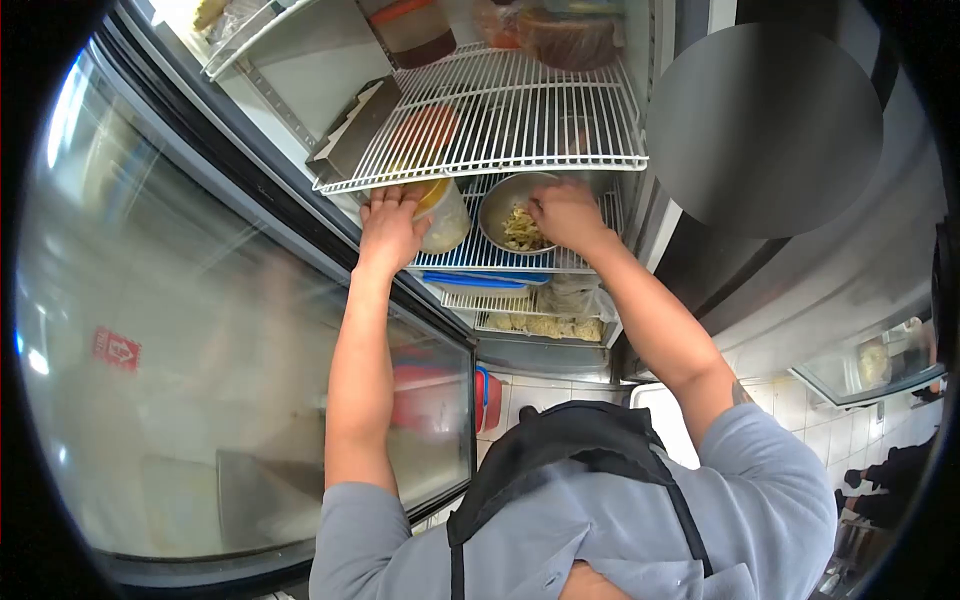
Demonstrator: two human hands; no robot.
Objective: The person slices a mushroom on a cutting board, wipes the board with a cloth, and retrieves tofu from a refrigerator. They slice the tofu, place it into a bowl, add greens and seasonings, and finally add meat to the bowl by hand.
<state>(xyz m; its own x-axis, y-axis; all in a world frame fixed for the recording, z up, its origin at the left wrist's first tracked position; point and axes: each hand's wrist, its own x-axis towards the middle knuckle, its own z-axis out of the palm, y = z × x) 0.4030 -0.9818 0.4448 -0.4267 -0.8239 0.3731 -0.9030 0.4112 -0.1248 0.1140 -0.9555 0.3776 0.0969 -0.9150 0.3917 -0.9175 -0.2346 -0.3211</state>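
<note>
My left hand (pixel 391 228) rests against the side and lid edge of a round clear tub (pixel 449 229) with a yellow lid (pixel 431 192). Its fingers are stretched out and spread. Beside the tub, on the same wire shelf, stands a metal bowl (pixel 497 204) holding pale yellow chopped food (pixel 522 230). My right hand (pixel 567 214) reaches over the bowl's right side, with curled fingers just above the food. The fingertips are partly hidden, so I cannot make out what lies between them.
A white wire shelf (pixel 500 163) runs just above both hands. Upper containers include one with dark red contents (pixel 415 35). Below lie a blue-lidded container (pixel 480 280) and plastic bags (pixel 578 298). The glass door (pixel 200 330) stands open at left; a red container (pixel 487 402) is on the floor.
</note>
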